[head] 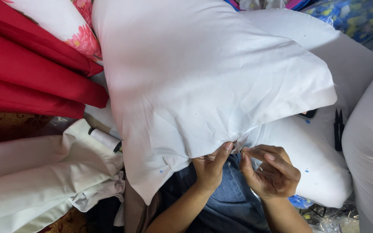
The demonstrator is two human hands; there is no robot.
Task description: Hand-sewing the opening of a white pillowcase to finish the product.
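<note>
Two bare hands meet at the lower middle of the frame, right at the bottom edge of a big, puffy white cloth pillow point(203, 86). The left hand point(210, 166) pinches that edge, with its thumb pressed up on the cloth and its fingers curled under it. The right hand point(273, 172) is just beside it, with its fingertips squeezed together on something very small and thin at the same edge. It is too small to tell what it is. The two hands almost touch.

The big pillow fills the middle and top of the frame and lies over the person's lap, where blue jeans point(225, 203) show below the hands. A second white pillow point(320, 172) lies under it at the lower right.

A small spool of white thread point(104, 139) lies to the left of the big pillow, near its edge. Folded white cloth point(35, 172) is piled at the lower left. Rolls of red cloth point(31, 73) lie at the upper left, with a flowered pink and white cloth point(65, 21) above them. Small black scissors point(338, 127) rest at the right, well apart from the hands.
</note>
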